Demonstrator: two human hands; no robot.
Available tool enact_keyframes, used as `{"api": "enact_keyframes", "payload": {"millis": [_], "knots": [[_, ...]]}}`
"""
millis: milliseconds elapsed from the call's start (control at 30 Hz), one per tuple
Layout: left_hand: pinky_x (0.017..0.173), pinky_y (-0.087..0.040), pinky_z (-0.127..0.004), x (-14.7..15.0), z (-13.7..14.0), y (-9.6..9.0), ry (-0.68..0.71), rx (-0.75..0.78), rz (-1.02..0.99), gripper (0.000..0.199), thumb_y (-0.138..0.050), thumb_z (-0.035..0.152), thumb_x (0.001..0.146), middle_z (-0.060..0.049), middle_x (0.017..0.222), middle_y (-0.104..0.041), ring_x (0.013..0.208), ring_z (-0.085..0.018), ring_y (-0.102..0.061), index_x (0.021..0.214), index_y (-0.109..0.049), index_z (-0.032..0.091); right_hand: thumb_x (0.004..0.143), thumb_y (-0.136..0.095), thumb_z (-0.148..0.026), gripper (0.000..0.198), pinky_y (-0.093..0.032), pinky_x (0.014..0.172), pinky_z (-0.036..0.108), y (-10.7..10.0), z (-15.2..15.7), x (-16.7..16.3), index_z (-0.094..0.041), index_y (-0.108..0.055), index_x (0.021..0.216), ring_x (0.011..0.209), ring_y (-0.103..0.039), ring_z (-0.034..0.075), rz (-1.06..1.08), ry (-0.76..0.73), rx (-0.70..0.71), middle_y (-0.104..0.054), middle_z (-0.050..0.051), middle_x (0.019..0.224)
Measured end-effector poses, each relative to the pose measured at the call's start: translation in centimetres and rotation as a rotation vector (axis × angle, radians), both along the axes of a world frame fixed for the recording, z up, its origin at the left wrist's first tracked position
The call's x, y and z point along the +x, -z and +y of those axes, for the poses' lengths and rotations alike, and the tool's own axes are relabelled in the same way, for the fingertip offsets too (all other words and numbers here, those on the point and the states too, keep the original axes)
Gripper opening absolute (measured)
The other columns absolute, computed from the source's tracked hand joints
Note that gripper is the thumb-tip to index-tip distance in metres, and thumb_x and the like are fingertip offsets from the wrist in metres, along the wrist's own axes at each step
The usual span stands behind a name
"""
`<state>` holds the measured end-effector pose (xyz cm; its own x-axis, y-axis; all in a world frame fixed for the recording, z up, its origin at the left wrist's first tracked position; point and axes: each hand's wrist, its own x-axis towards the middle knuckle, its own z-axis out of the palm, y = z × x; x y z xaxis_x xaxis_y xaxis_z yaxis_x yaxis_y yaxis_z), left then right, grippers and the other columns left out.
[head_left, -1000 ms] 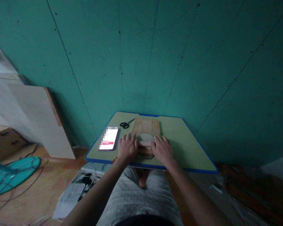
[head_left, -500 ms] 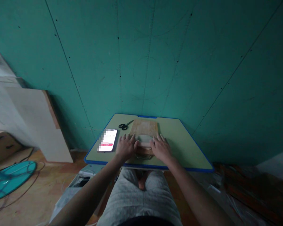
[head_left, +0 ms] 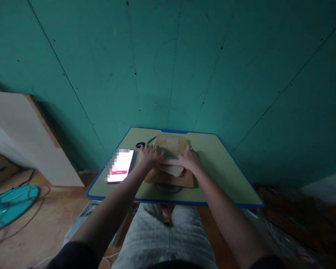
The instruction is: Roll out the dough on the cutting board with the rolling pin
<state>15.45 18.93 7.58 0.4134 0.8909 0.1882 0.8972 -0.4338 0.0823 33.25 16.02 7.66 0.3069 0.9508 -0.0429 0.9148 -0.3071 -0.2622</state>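
A pale wooden rolling pin (head_left: 172, 162) lies crosswise on a wooden cutting board (head_left: 170, 144), its middle showing between my hands. My left hand (head_left: 150, 155) is closed over the pin's left end, and my right hand (head_left: 190, 157) over the right end. Both palms press down from above and hide those ends. On the near side of the pin, a flat pale sheet of dough (head_left: 172, 170) shows on the board. The board's metal handle (head_left: 168, 189) points toward my body.
A lit phone (head_left: 120, 166) lies left of the board on the blue-edged table (head_left: 224, 168). Black-handled scissors (head_left: 141, 144) lie beyond my left hand. The green wall (head_left: 168, 74) rises behind the table. A pale panel (head_left: 36, 138) leans at the left.
Both hands have pushed the rolling pin forward, away from my body. Dough once seen beyond the pin now shows on its near side. My left hand now partly covers the scissors. The view shifted slightly.
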Motion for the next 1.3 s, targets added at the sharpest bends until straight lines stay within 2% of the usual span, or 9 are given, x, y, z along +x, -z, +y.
{"api": "enact_keyframes", "payload": {"millis": [133, 300, 467, 700, 833, 933, 1167, 1300], "knots": [[0.094, -0.038, -0.050, 0.8, 1.7, -0.4, -0.111, -0.057, 0.063, 0.046, -0.037, 0.046, 0.090, -0.016, 0.122, -0.063, 0.122, -0.036, -0.047, 0.119, -0.060, 0.018, 0.087, -0.043, -0.032, 0.061, -0.039, 0.099, 0.040, -0.4, 1.6, 0.3, 0.000, -0.035, 0.137, 0.121, -0.053, 0.031, 0.004, 0.005, 0.004, -0.054, 0.024, 0.132], [0.089, -0.044, -0.043, 1.6, 4.0, -0.2, -0.181, -0.111, -0.014, 0.054, -0.035, 0.046, 0.089, -0.018, 0.120, -0.063, 0.112, -0.033, -0.058, 0.127, -0.050, 0.011, 0.090, -0.043, -0.033, 0.053, -0.044, 0.091, 0.038, -0.4, 3.5, 1.0, -0.007, -0.035, 0.135, 0.113, -0.059, 0.030, 0.026, 0.013, 0.017, -0.060, 0.022, 0.125], [0.088, -0.046, -0.043, 1.8, 5.8, 0.6, -0.183, -0.162, -0.047, 0.051, -0.039, 0.044, 0.088, -0.019, 0.121, -0.062, 0.111, -0.033, -0.059, 0.126, -0.049, 0.012, 0.091, -0.043, -0.032, 0.044, -0.046, 0.086, 0.036, 0.3, 5.1, 1.6, -0.011, -0.040, 0.129, 0.108, -0.062, 0.029, 0.019, -0.022, 0.036, -0.062, 0.020, 0.121], [0.083, -0.049, -0.039, 2.2, 7.1, 1.1, -0.167, -0.100, -0.059, 0.038, -0.040, 0.030, 0.087, -0.019, 0.110, -0.066, 0.105, -0.031, -0.062, 0.114, -0.058, 0.011, 0.090, -0.046, -0.032, 0.035, -0.047, 0.082, 0.035, 0.6, 6.6, 1.8, -0.013, -0.048, 0.120, 0.104, -0.062, 0.028, -0.108, -0.072, 0.067, -0.065, 0.018, 0.115], [0.095, -0.043, -0.039, 2.4, 7.3, 1.2, -0.066, 0.001, -0.026, 0.034, -0.040, 0.027, 0.087, -0.018, 0.110, -0.066, 0.114, -0.030, -0.056, 0.109, -0.060, 0.009, 0.091, -0.046, -0.033, 0.033, -0.046, 0.084, 0.035, 1.0, 6.7, 1.9, -0.013, -0.051, 0.117, 0.106, -0.061, 0.028, -0.117, -0.091, 0.091, -0.063, 0.018, 0.116], [0.101, -0.039, -0.039, 2.3, 7.0, 1.2, -0.049, 0.002, -0.002, 0.034, -0.042, 0.026, 0.087, -0.018, 0.115, -0.065, 0.118, -0.029, -0.053, 0.112, -0.059, 0.009, 0.091, -0.046, -0.035, 0.035, -0.045, 0.088, 0.034, 1.1, 6.5, 1.8, -0.014, -0.051, 0.118, 0.111, -0.058, 0.027, -0.098, -0.086, 0.074, -0.060, 0.018, 0.121], [0.103, -0.035, -0.044, 1.6, 5.8, 1.5, -0.042, -0.006, -0.011, 0.037, -0.044, 0.032, 0.088, -0.020, 0.120, -0.061, 0.123, -0.032, -0.048, 0.115, -0.055, 0.009, 0.092, -0.042, -0.039, 0.041, -0.044, 0.091, 0.038, 0.6, 5.5, 1.6, -0.013, -0.050, 0.122, 0.113, -0.056, 0.028, -0.057, -0.038, 0.052, -0.057, 0.019, 0.126], [0.103, -0.034, -0.045, 1.2, 4.7, 1.5, -0.038, 0.033, -0.015, 0.040, -0.041, 0.037, 0.090, -0.018, 0.121, -0.061, 0.125, -0.032, -0.045, 0.119, -0.054, 0.012, 0.091, -0.040, -0.041, 0.045, -0.042, 0.094, 0.041, 0.4, 4.5, 1.4, -0.014, -0.048, 0.126, 0.117, -0.054, 0.029, 0.001, -0.016, 0.000, -0.054, 0.019, 0.130]]}}
